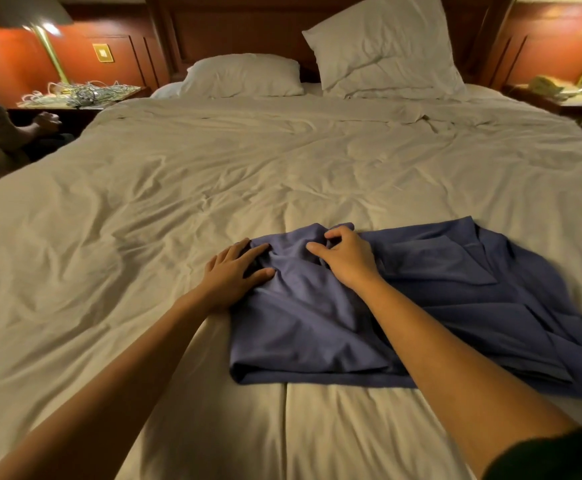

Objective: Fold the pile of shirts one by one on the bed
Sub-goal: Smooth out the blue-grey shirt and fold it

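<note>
Shirt (438,306) — left hand (234,271) flat on its edge, right hand (346,259) pinching its folds.

Dark wooden headboard (248,29); orange wall panels (9,57); a lit brass lamp (50,46) above the left nightstand (75,114).

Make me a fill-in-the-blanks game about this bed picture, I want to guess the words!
1. The left hand and the right hand both touch a blue ____.
2. It lies on a big ____ with white sheets.
3. The upright pillow leans against the wooden ____.
4. A tangle of ____ lies on the left nightstand.

Missing words: shirt; bed; headboard; cables.
</note>
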